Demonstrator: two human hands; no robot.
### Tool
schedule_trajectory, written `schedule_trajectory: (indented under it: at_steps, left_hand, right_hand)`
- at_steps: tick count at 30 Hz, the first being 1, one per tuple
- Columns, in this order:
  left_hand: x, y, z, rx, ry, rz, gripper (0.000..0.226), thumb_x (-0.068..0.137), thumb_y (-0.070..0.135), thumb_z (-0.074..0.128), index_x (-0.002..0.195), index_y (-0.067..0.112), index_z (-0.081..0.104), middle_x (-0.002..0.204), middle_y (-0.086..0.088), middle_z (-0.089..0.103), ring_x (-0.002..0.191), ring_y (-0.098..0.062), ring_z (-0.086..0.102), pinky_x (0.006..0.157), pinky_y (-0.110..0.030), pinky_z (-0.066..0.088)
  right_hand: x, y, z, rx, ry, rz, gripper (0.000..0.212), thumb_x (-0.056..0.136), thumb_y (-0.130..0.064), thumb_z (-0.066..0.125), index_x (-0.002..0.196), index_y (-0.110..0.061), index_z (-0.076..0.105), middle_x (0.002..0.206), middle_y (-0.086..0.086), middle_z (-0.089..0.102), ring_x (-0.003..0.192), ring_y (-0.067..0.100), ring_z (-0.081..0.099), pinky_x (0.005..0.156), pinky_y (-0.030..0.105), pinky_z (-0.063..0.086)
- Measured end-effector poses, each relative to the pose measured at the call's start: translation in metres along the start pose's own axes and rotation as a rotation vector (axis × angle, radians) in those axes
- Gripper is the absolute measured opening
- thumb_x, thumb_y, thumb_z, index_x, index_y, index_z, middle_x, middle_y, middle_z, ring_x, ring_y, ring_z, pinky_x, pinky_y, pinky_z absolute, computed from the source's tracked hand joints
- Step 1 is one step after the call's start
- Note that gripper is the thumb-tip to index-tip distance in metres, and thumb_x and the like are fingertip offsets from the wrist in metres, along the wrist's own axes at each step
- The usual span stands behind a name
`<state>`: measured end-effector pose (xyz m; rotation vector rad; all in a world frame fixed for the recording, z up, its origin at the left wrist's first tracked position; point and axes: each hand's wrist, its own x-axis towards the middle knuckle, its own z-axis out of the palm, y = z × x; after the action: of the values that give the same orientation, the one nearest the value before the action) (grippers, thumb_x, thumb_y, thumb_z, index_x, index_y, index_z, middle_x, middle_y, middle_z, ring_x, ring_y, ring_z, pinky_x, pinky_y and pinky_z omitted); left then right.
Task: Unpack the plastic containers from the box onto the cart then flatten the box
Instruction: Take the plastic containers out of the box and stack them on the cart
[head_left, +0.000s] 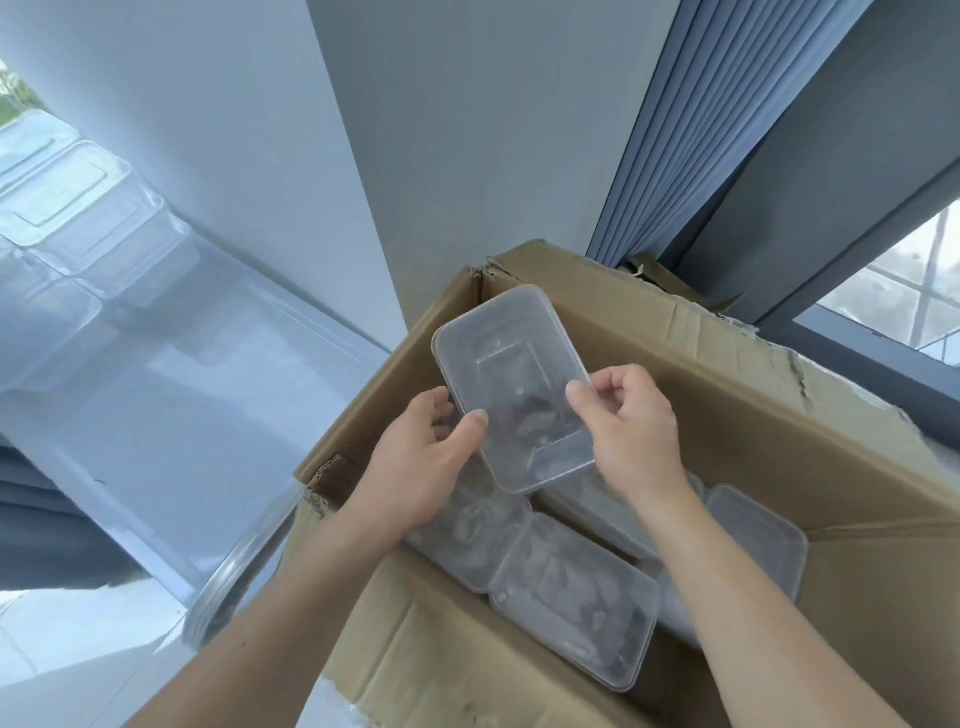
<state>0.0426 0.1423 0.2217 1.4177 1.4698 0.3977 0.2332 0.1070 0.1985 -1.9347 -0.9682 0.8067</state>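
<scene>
A clear lidded plastic container (511, 384) is raised above the open cardboard box (727, 395). My left hand (421, 457) grips its left edge and my right hand (628, 426) pinches its right edge. Several more clear containers (576, 603) lie inside the box below my hands. To the left is the cart's shiny steel top (171, 415), where other clear containers (78, 218) are stacked at its far end.
The cart's rounded metal rail (244, 561) runs beside the box's left wall. A white wall corner (358, 208) rises behind the box. Blue-grey curtains (691, 130) and a window (893, 291) stand at the back right. Box flaps (415, 654) hang open toward me.
</scene>
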Motion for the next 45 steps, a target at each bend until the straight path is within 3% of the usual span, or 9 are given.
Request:
schedule_trajectory:
  at_steps: [4, 9, 13, 18, 22, 25, 28, 38, 45]
  left_hand:
    - [-0.015, 0.011, -0.008, -0.223, -0.030, 0.002, 0.037, 0.096, 0.047, 0.055, 0.126, 0.026, 0.057, 0.106, 0.014, 0.072, 0.097, -0.005, 0.069, 0.095, -0.038, 0.054]
    - [-0.032, 0.018, -0.020, -0.423, -0.095, 0.052, 0.034, 0.090, 0.044, 0.050, 0.117, 0.032, 0.067, 0.116, 0.005, 0.072, 0.108, -0.019, 0.069, 0.097, -0.049, 0.052]
    - [-0.040, 0.010, -0.029, -0.500, 0.005, 0.022, 0.021, 0.095, 0.040, 0.051, 0.094, 0.040, 0.073, 0.108, -0.002, 0.074, 0.102, -0.028, 0.070, 0.095, -0.055, 0.053]
    - [-0.038, 0.003, -0.047, -0.536, 0.146, 0.022, 0.037, 0.079, 0.054, 0.058, 0.104, 0.028, 0.065, 0.106, -0.007, 0.074, 0.088, -0.033, 0.073, 0.090, -0.062, 0.053]
    - [-0.030, -0.001, -0.058, -0.537, 0.193, 0.044, 0.049, 0.075, 0.060, 0.058, 0.107, 0.022, 0.062, 0.106, -0.009, 0.072, 0.088, -0.035, 0.072, 0.087, -0.066, 0.052]
    - [-0.024, -0.005, -0.058, -0.535, 0.204, 0.041, 0.048, 0.078, 0.060, 0.058, 0.111, 0.025, 0.061, 0.108, -0.007, 0.072, 0.087, -0.032, 0.073, 0.086, -0.063, 0.054]
    - [-0.019, -0.011, -0.057, -0.525, 0.211, 0.039, 0.043, 0.082, 0.057, 0.057, 0.111, 0.026, 0.062, 0.108, -0.002, 0.073, 0.093, -0.030, 0.072, 0.088, -0.060, 0.054]
    - [-0.010, -0.013, -0.055, -0.563, 0.206, 0.048, 0.039, 0.084, 0.054, 0.058, 0.116, 0.030, 0.058, 0.110, -0.001, 0.073, 0.098, -0.027, 0.073, 0.090, -0.058, 0.054]
    - [-0.008, -0.010, -0.056, -0.532, 0.215, 0.051, 0.036, 0.091, 0.049, 0.058, 0.118, 0.026, 0.062, 0.106, 0.011, 0.073, 0.100, -0.020, 0.072, 0.091, -0.056, 0.055]
  right_hand:
    - [-0.030, -0.017, -0.006, 0.253, 0.014, 0.066, 0.011, 0.091, -0.029, 0.068, 0.092, -0.020, 0.062, 0.082, -0.010, 0.066, 0.074, 0.001, 0.060, 0.070, 0.016, 0.045]
    - [-0.055, -0.031, -0.001, 0.381, -0.026, 0.047, 0.013, 0.090, -0.029, 0.070, 0.089, -0.018, 0.063, 0.071, -0.017, 0.066, 0.069, -0.001, 0.059, 0.073, 0.023, 0.047]
    - [-0.063, -0.039, 0.010, 0.435, -0.098, 0.005, 0.019, 0.088, -0.032, 0.071, 0.095, -0.015, 0.066, 0.089, -0.002, 0.072, 0.082, 0.010, 0.066, 0.078, 0.027, 0.051]
    - [-0.055, -0.028, 0.029, 0.557, -0.196, -0.044, 0.032, 0.099, -0.037, 0.053, 0.099, -0.007, 0.064, 0.098, 0.006, 0.073, 0.087, 0.017, 0.067, 0.071, 0.027, 0.053]
    - [-0.023, 0.025, 0.059, 0.197, -0.196, 0.052, 0.016, 0.096, -0.028, 0.061, 0.102, -0.014, 0.065, 0.100, -0.003, 0.070, 0.094, 0.016, 0.065, 0.081, 0.028, 0.052]
    - [-0.002, 0.070, 0.081, -0.316, -0.399, 0.107, 0.050, 0.089, -0.040, 0.067, 0.130, -0.013, 0.057, 0.128, 0.003, 0.063, 0.115, 0.021, 0.060, 0.097, 0.036, 0.047]
    - [0.003, 0.091, 0.098, -0.543, -0.524, 0.106, 0.065, 0.083, -0.050, 0.064, 0.137, -0.017, 0.053, 0.135, 0.007, 0.060, 0.121, 0.027, 0.057, 0.091, 0.032, 0.047]
    - [0.001, 0.098, 0.111, -0.583, -0.618, 0.119, 0.048, 0.087, -0.048, 0.065, 0.120, -0.014, 0.058, 0.115, 0.007, 0.065, 0.106, 0.026, 0.061, 0.079, 0.032, 0.046]
    - [-0.003, 0.077, 0.095, -0.412, -0.489, 0.063, 0.027, 0.089, -0.040, 0.063, 0.098, -0.015, 0.057, 0.084, -0.001, 0.062, 0.082, 0.021, 0.059, 0.074, 0.036, 0.046]
